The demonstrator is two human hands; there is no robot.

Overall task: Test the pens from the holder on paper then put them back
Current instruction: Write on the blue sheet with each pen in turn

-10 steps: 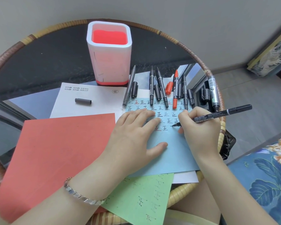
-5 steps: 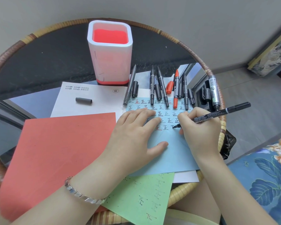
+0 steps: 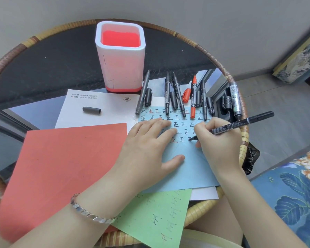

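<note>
Several uncapped pens (image 3: 178,94) lie at the blue paper's (image 3: 186,170) far edge, right of the white holder (image 3: 120,68). Left hand (image 3: 150,145), fingers flat, pins the sheet; right hand (image 3: 217,142) pinches a black marker (image 3: 240,123), writing. Fresh ink could smear under either palm.

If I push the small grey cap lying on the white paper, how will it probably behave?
The grey cap looks cylindrical and lies on its side, so it would probably roll if pushed across its length. It is small, so likely very light.
</note>
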